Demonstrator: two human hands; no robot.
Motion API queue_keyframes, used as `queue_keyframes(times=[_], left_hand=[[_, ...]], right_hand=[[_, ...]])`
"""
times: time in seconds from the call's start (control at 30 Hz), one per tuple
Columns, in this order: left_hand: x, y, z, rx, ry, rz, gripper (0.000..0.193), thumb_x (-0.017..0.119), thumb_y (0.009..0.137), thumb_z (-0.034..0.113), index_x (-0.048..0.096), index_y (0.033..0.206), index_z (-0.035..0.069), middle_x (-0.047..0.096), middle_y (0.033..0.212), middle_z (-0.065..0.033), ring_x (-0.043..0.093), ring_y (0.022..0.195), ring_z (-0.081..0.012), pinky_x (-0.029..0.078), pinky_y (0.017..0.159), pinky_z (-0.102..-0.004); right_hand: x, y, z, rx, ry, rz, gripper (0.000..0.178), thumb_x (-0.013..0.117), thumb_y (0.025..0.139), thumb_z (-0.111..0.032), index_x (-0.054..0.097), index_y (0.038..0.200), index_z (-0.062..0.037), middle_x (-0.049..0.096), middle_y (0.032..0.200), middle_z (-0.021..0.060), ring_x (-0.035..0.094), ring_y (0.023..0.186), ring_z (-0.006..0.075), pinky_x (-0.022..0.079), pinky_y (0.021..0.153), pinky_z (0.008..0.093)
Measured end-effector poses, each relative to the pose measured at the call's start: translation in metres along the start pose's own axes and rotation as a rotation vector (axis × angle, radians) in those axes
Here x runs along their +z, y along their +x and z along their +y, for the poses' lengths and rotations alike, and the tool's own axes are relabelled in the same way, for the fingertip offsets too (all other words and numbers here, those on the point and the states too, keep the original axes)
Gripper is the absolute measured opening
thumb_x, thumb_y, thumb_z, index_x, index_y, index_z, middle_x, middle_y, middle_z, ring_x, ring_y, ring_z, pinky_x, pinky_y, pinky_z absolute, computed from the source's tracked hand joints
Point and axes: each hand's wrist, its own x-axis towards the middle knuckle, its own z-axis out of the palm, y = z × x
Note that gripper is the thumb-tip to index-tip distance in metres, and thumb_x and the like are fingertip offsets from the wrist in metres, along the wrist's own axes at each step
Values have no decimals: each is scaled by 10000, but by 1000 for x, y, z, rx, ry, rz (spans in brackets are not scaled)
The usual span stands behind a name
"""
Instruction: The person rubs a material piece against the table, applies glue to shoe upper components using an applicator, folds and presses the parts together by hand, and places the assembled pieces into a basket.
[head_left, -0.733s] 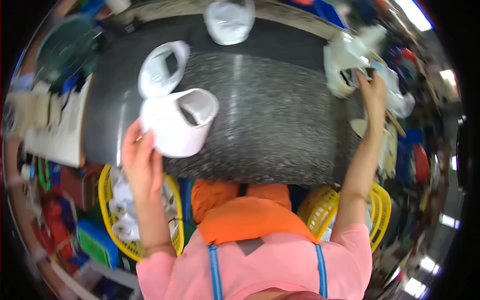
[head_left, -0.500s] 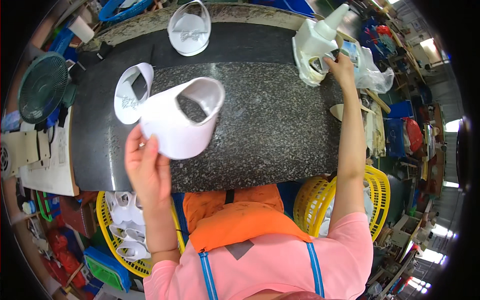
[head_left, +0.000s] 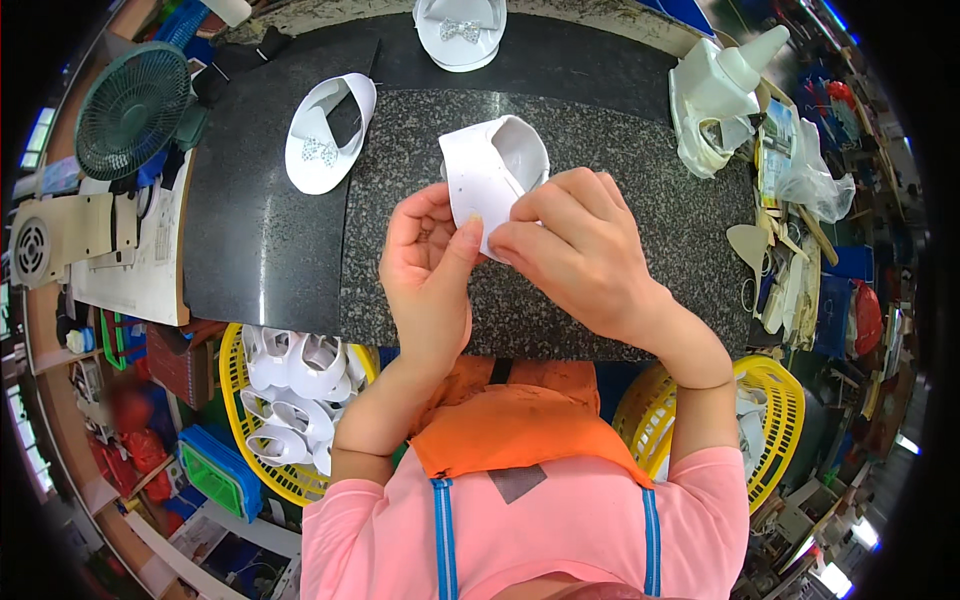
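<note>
Over the stone worktop I hold a white shoe upper (head_left: 468, 170), its curved opening turned up and to the right. My left hand (head_left: 432, 265) grips its lower left side, thumb in front. My right hand (head_left: 585, 250) is closed at its lower right edge, fingers curled inward; whether a small thing is also pinched there is hidden. Left of my hands lies another white upper (head_left: 306, 160) with a glittery silver bow. A further bowed upper (head_left: 455, 40) sits at the far edge of the worktop.
At the far right stand a white nozzle bottle (head_left: 715, 85) and a small plastic-wrapped pot (head_left: 703, 150). A yellow basket (head_left: 232, 385) of white uppers is at lower left, another yellow basket (head_left: 790, 420) at lower right. A green fan (head_left: 135, 110) stands left.
My right hand has come back from the pot at the far right to the shoe upper. The upper is turned and drawn in between both hands. The view has shifted.
</note>
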Motion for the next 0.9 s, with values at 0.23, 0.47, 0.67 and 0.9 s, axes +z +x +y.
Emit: queue_keyframes(times=[0.23, 0.47, 0.67, 0.9], left_hand=[[-1, 0, 0, -57, -85, 45, 330, 613, 948, -15, 494, 1256, 0, 616, 1099, -81, 629, 968, -116, 591, 781, -277], [-1, 3, 4, 55, -43, 47, 330, 601, 961, -4, 478, 1267, 0, 611, 1100, -81, 634, 959, -120, 604, 785, -295], [3, 1, 2, 59, -15, 46, 323, 592, 967, -1, 473, 1267, -1, 608, 1105, -84, 637, 975, -126, 607, 812, -309], [7, 1, 1, 62, -34, 31, 330, 587, 967, -9, 470, 1276, -13, 616, 1103, -87, 639, 972, -129, 600, 830, -305]], right_hand=[[-5, 16, -8, -147, -172, -56, 151, 664, 677, -155, 619, 791, -68, 538, 834, 30, 524, 801, 212, 434, 702, 332], [-12, 6, 1, -80, -138, 33, 175, 671, 671, -148, 616, 817, -67, 532, 830, 26, 538, 798, 204, 444, 706, 335], [-8, -2, -6, -33, -152, -49, 247, 702, 678, -114, 668, 921, -94, 582, 902, 13, 574, 843, 213, 440, 731, 351], [-4, 8, -2, -35, -339, 34, 132, 649, 677, -118, 581, 780, -70, 501, 787, 53, 529, 783, 220, 439, 701, 354]])
